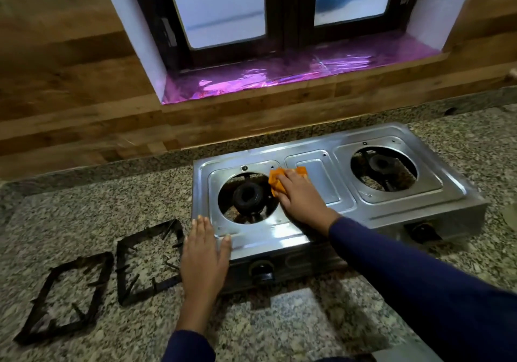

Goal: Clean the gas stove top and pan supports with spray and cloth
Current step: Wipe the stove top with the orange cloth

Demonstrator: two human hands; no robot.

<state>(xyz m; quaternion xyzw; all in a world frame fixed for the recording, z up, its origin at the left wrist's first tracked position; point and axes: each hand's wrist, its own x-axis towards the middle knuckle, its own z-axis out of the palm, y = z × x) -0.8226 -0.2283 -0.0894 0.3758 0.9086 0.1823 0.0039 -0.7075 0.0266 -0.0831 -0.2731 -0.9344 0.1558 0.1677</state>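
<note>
Stove (265, 241): on counter (279, 319), below window.
Cloth (275, 184): orange, on stove top betw. L burner (247, 195) hole and centre panel, mostly under R hand.
R hand (302, 196): palm down, fingers laid over cloth, pressing it to the steel.
L hand (204, 252): flat, fingers straight, holding nothing; resting on stove's front-L corner.
Supports (120, 272): two, off the stove, flat on counter to its L, side by side.

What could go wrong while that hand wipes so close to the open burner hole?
The orange cloth under the right hand lies at the rim of the left burner opening; a corner might snag there or push grime inside. The left hand braces only one front corner of the stove, so a hard wipe could shift it.
</note>
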